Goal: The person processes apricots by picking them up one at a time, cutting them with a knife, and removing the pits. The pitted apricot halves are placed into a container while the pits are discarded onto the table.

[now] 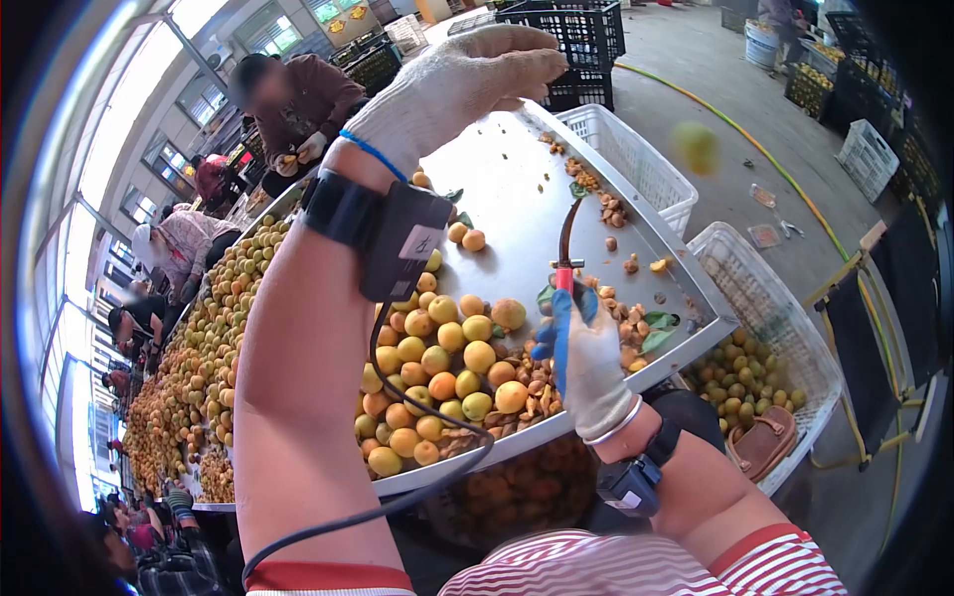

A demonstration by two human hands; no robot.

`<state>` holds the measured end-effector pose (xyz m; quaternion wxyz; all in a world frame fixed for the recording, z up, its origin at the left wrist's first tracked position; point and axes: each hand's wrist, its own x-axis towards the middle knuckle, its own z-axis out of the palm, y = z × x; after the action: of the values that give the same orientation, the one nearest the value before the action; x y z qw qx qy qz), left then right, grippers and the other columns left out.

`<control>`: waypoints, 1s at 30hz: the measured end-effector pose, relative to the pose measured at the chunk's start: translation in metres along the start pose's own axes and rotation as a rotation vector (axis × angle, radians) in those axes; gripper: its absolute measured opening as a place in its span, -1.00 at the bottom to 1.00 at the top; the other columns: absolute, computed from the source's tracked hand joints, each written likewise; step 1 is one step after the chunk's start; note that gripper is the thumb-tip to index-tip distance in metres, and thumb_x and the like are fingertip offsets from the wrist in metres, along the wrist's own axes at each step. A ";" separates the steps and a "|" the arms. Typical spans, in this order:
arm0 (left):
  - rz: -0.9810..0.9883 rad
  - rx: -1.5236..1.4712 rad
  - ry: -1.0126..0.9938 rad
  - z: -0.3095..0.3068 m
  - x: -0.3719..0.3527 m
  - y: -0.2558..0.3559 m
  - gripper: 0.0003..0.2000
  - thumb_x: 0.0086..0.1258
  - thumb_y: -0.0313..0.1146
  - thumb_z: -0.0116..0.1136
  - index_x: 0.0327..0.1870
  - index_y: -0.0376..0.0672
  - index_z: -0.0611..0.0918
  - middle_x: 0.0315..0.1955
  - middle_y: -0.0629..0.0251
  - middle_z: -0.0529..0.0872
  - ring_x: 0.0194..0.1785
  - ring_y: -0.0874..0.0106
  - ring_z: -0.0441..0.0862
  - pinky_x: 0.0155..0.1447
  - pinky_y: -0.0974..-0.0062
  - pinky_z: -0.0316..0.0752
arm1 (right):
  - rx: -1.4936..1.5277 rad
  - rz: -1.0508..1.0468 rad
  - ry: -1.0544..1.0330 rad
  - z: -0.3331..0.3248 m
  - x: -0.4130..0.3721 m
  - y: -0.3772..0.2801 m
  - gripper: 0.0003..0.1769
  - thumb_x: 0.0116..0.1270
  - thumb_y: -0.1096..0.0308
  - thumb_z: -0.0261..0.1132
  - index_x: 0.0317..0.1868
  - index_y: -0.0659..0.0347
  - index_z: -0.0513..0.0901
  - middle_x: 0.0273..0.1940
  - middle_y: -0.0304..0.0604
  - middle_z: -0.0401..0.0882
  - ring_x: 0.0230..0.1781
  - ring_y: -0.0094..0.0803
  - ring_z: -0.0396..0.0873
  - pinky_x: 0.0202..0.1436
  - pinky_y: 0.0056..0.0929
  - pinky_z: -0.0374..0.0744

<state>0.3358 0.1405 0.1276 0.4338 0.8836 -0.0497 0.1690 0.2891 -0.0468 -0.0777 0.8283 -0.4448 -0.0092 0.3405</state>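
My left hand [459, 81], in a white knit glove, is raised high above the metal sorting table [517, 189]; its fingers are stretched out and it holds nothing. A blurred yellow-green fruit [696, 146] shows in the air to its right, over the floor. My right hand [593, 366], also gloved, grips a small knife [563, 288] with a blue handle and a curved dark blade pointing up. It hovers by the pile of orange-yellow fruits [447, 372] at the table's near edge. Pits and peel scraps [626, 328] lie beside it.
White crates stand right of the table: one [636, 159] looks empty, another [785, 298] holds fruit and a brown shoe [762, 444]. Black crates [581, 40] stand at the back. Other people [298, 104] work along a long fruit-covered table [199, 368] on the left.
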 end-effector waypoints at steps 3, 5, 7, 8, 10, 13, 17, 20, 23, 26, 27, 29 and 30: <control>-0.226 0.352 0.060 -0.022 -0.004 -0.041 -0.60 0.49 -0.13 0.28 0.17 -0.24 0.70 -0.08 0.31 0.78 0.00 0.52 0.73 0.11 0.55 0.61 | 0.018 0.009 0.006 0.001 -0.004 -0.006 -0.83 0.62 0.31 0.17 0.10 0.14 0.56 -0.33 -0.40 0.55 -0.58 -0.72 0.43 -0.58 -0.70 0.50; -0.524 0.522 0.089 -0.032 -0.037 -0.084 -0.67 0.37 -0.07 0.26 -0.03 -0.07 0.80 -0.25 0.22 0.81 -0.08 0.45 0.77 0.06 0.47 0.63 | -0.015 -0.011 0.014 -0.005 0.000 -0.004 -0.80 0.62 0.28 0.17 0.12 0.14 0.55 -0.29 -0.36 0.61 -0.55 -0.67 0.51 -0.54 -0.66 0.55; -0.669 0.831 -0.094 -0.036 -0.076 -0.109 -0.70 0.32 -0.11 0.24 -0.03 0.01 0.81 -0.19 0.19 0.83 -0.01 0.25 0.78 0.12 0.35 0.63 | -0.019 -0.017 -0.012 -0.010 0.004 -0.002 -0.76 0.61 0.24 0.18 0.13 0.16 0.57 -0.26 -0.30 0.60 -0.47 -0.60 0.56 -0.46 -0.54 0.63; -0.743 0.928 -0.115 -0.032 -0.096 -0.117 -0.73 0.27 -0.14 0.29 -0.05 0.09 0.82 -0.15 0.25 0.83 -0.01 0.27 0.77 0.14 0.35 0.63 | -0.021 -0.012 -0.017 -0.009 0.004 -0.002 -0.76 0.61 0.24 0.18 0.13 0.16 0.57 -0.26 -0.30 0.60 -0.47 -0.60 0.56 -0.46 -0.54 0.63; -0.889 1.022 -0.174 -0.028 -0.128 -0.126 -0.74 0.21 -0.20 0.33 -0.06 0.14 0.83 -0.10 0.27 0.83 0.01 0.25 0.77 0.18 0.34 0.62 | -0.059 -0.036 -0.002 -0.004 0.002 -0.004 -0.75 0.62 0.24 0.17 0.15 0.17 0.58 -0.25 -0.31 0.59 -0.46 -0.62 0.56 -0.46 -0.55 0.64; -0.918 1.002 -0.251 -0.035 -0.169 -0.151 -0.63 0.13 -0.26 0.32 0.02 0.06 0.80 -0.07 0.18 0.82 0.04 0.20 0.76 0.21 0.32 0.62 | -0.048 -0.025 -0.021 0.002 0.004 -0.001 -0.73 0.63 0.24 0.16 0.18 0.19 0.57 -0.25 -0.31 0.59 -0.45 -0.64 0.55 -0.45 -0.56 0.65; -0.927 0.940 -0.381 -0.029 -0.198 -0.156 -0.34 -0.11 -0.26 0.41 0.22 0.18 0.70 0.11 0.13 0.73 0.16 0.09 0.68 0.20 0.19 0.62 | -0.035 -0.027 -0.036 0.008 0.004 -0.001 -0.70 0.63 0.25 0.16 0.21 0.19 0.59 -0.23 -0.31 0.57 -0.45 -0.65 0.51 -0.45 -0.56 0.65; -0.797 0.961 -0.326 -0.029 -0.208 -0.163 -0.38 -0.08 -0.26 0.39 0.19 0.15 0.71 0.09 0.10 0.73 0.12 0.09 0.70 0.17 0.19 0.62 | -0.063 -0.043 -0.020 0.010 0.006 0.004 -0.70 0.63 0.24 0.17 0.22 0.18 0.60 -0.23 -0.32 0.57 -0.45 -0.65 0.50 -0.45 -0.57 0.64; -0.883 0.833 -0.266 -0.031 -0.208 -0.157 -0.43 -0.03 -0.27 0.39 0.16 0.11 0.72 0.05 0.11 0.74 0.10 0.11 0.71 0.14 0.24 0.63 | -0.095 -0.055 -0.016 0.013 0.005 0.007 -0.70 0.62 0.23 0.17 0.21 0.17 0.60 -0.23 -0.33 0.57 -0.45 -0.64 0.50 -0.45 -0.57 0.64; -0.911 0.642 -0.107 -0.037 -0.222 -0.158 -0.47 0.02 -0.23 0.42 0.13 0.02 0.72 -0.01 0.21 0.77 0.05 0.27 0.73 0.11 0.35 0.62 | -0.095 -0.059 -0.021 0.015 0.004 0.008 -0.70 0.62 0.22 0.18 0.20 0.16 0.61 -0.22 -0.33 0.57 -0.45 -0.64 0.50 -0.45 -0.57 0.64; -0.903 0.502 -0.053 -0.045 -0.233 -0.170 -0.48 0.05 -0.21 0.44 0.13 -0.02 0.72 -0.03 0.26 0.78 0.03 0.36 0.71 0.13 0.40 0.60 | -0.087 -0.066 -0.026 0.015 0.003 0.009 -0.71 0.62 0.21 0.18 0.19 0.16 0.61 -0.22 -0.33 0.57 -0.45 -0.64 0.50 -0.45 -0.57 0.64; -0.899 0.361 0.005 -0.056 -0.245 -0.173 -0.49 0.09 -0.19 0.46 0.13 -0.06 0.71 -0.05 0.32 0.78 0.01 0.45 0.70 0.15 0.45 0.59 | -0.099 -0.066 -0.020 0.015 0.004 0.012 -0.71 0.61 0.21 0.19 0.19 0.15 0.61 -0.22 -0.33 0.57 -0.46 -0.64 0.51 -0.46 -0.58 0.63; -0.903 0.244 -0.057 -0.063 -0.245 -0.165 -0.53 0.16 -0.17 0.45 0.12 -0.10 0.72 -0.05 0.34 0.79 0.01 0.49 0.68 0.17 0.47 0.57 | -0.108 -0.069 -0.015 0.016 0.004 0.013 -0.71 0.61 0.20 0.19 0.18 0.15 0.62 -0.22 -0.33 0.57 -0.46 -0.64 0.51 -0.47 -0.58 0.63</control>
<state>0.1286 0.2774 -0.0438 0.3552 0.8658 0.3480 -0.0562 0.2804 -0.0282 -0.0789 0.8144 -0.4856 -0.0488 0.3140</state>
